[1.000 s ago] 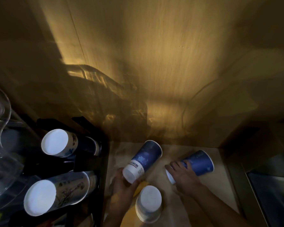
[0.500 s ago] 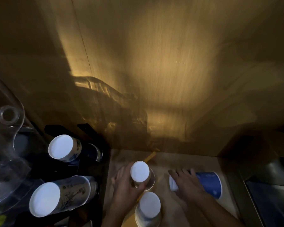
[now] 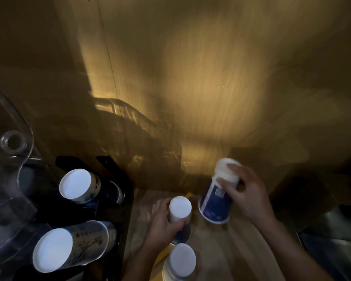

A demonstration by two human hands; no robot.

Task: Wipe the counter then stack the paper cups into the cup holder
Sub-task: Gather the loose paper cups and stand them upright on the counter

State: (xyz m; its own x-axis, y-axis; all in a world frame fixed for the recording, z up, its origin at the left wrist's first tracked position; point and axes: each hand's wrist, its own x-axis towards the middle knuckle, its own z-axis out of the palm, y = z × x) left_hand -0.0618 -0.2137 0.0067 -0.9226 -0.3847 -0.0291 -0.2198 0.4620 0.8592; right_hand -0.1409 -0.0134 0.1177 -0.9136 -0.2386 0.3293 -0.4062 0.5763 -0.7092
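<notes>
My left hand (image 3: 164,224) grips an upside-down blue paper cup (image 3: 180,209) standing on the beige counter (image 3: 243,246). My right hand (image 3: 245,191) holds a second blue paper cup (image 3: 217,203) by its white base, upside down and tilted, lifted just right of the first. Another inverted cup (image 3: 181,262) stands at the near edge, over a yellow cloth (image 3: 160,258). The black cup holder (image 3: 109,209) at the left carries two stacks lying on their sides, an upper stack (image 3: 77,185) and a lower stack (image 3: 69,246).
A wooden wall panel (image 3: 190,88) rises right behind the counter. Clear plastic ware (image 3: 10,151) sits at the far left. A metal sink (image 3: 336,240) lies at the right. The light is dim.
My right hand picked the second cup up from lying on the counter and turned it base-up beside the left cup. My left hand keeps its cup standing upside down.
</notes>
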